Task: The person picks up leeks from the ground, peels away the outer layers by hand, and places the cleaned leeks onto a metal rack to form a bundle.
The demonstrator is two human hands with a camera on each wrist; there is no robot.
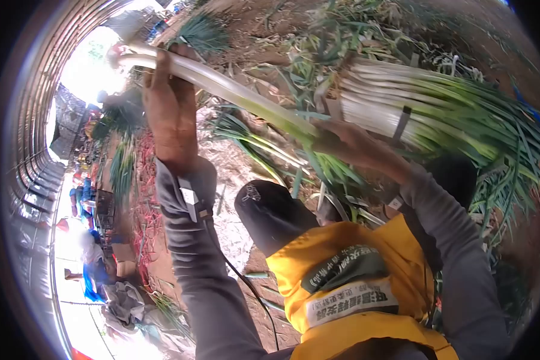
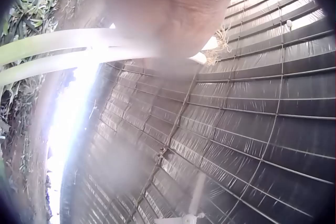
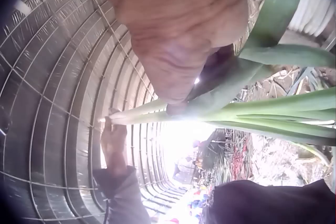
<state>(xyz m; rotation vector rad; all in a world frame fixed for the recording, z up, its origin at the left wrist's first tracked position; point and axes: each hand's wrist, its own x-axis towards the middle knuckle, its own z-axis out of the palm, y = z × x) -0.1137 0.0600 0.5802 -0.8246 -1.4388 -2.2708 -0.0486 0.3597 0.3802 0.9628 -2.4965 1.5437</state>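
Note:
Long green onions (image 1: 240, 96) with white stems stretch between the two hands in the head view. The left hand (image 1: 171, 114) grips them near the root end, its fingers curled round the white stems. Toward the leafy part, the right hand (image 1: 357, 144) holds the same stalks. The left wrist view has two white stems (image 2: 47, 66) passing under the left hand (image 2: 173, 14), with roots showing beyond it. In the right wrist view the right hand (image 3: 178, 40) pinches the green part (image 3: 283, 109), and the left hand (image 3: 114, 145) appears farther off.
A large bundle of green onions (image 1: 378, 102), bound with a dark band (image 1: 402, 123), lies at the upper right. Loose stalks (image 1: 264, 144) and leaf scraps cover the ground. A ribbed tunnel wall (image 1: 36, 150) curves along the left, with people and sacks (image 1: 123, 306) beside it.

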